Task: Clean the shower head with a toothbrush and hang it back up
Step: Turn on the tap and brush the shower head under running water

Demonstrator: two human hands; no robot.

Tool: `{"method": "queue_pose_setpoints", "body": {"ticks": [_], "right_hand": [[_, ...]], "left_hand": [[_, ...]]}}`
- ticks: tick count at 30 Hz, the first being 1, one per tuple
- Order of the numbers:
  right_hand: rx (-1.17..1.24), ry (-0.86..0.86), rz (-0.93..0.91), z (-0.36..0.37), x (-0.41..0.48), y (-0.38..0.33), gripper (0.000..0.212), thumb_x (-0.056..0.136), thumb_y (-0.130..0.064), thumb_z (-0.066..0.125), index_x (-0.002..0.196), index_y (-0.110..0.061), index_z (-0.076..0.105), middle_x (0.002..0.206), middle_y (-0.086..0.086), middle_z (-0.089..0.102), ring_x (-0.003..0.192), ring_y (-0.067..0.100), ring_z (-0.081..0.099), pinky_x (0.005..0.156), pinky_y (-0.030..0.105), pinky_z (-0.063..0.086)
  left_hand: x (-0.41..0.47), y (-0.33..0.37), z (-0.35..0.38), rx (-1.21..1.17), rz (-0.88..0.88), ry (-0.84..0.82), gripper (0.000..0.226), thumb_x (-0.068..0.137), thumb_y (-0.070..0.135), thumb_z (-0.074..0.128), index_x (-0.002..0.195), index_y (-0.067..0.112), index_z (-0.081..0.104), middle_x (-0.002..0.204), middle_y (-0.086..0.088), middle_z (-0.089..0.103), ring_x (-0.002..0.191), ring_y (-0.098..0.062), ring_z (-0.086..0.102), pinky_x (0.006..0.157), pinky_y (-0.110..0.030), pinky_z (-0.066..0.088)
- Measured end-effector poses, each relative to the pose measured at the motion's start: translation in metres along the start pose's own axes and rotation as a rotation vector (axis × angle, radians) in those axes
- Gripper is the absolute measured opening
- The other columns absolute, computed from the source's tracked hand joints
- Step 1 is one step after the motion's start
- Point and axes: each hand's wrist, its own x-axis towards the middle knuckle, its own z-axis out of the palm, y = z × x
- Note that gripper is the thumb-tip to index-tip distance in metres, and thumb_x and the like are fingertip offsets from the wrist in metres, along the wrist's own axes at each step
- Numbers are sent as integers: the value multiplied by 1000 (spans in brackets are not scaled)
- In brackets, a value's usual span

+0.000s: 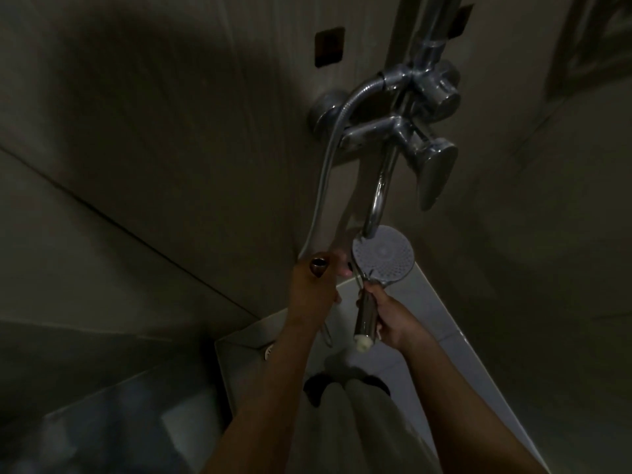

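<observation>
Facing up: 1 round shower head (383,256), pale dotted face, chrome handle gripped by right hand (393,323); left hand (313,292) curled round hose (325,165) end.

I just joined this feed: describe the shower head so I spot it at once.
Find the chrome mixer tap at upper centre and follow its curved spout down. Just under the spout's mouth is the shower head, held by the right hand. It alone has a round, pale, dotted face.
</observation>
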Motion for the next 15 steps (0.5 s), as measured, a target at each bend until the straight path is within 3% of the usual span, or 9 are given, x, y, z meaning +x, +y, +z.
{"method": "queue_pose_setpoints", "body": {"ticks": [3, 7, 9, 11, 15], "right_hand": [[15, -10, -10, 3, 3, -2, 33, 99, -31, 40, 77, -13, 55, 51, -1, 63, 49, 9, 58, 48, 19, 44], [42, -25, -30, 9, 4, -9, 31, 99, -30, 38, 79, -13, 54, 71, 4, 56, 61, 12, 52, 52, 20, 43], [78, -17, -34, 12, 6, -12, 31, 99, -30, 39, 79, -13, 54, 71, 4, 57, 59, 12, 55, 50, 20, 45], [102, -17, -42, 15, 8, -13, 33, 100, -30, 38, 78, -11, 54, 60, 3, 62, 46, 9, 60, 40, 14, 44], [152, -49, -68, 19, 10, -17, 37, 101, -30, 33, 75, -9, 50, 38, -4, 57, 29, 4, 51, 30, 12, 36]], "left_hand": [[3, -8, 1, 9, -9, -39, 23, 94, 28, 55, 85, 10, 67, 73, -6, 68, 34, -3, 46, 41, -13, 39], [9, -15, 0, 41, -46, -54, 25, 93, 35, 54, 94, 14, 69, 75, 4, 70, 37, -3, 51, 41, -10, 37], [11, -17, -3, 44, -52, -63, 24, 93, 35, 54, 95, 16, 68, 76, 4, 70, 39, -3, 52, 42, -10, 37], [12, -18, -5, 38, -54, -76, 20, 93, 34, 54, 92, 19, 68, 76, 3, 69, 41, -4, 54, 45, -12, 39], [15, -21, -7, 33, -78, -89, 17, 93, 35, 55, 85, 25, 66, 75, 4, 69, 43, -5, 55, 49, -17, 38]]}}
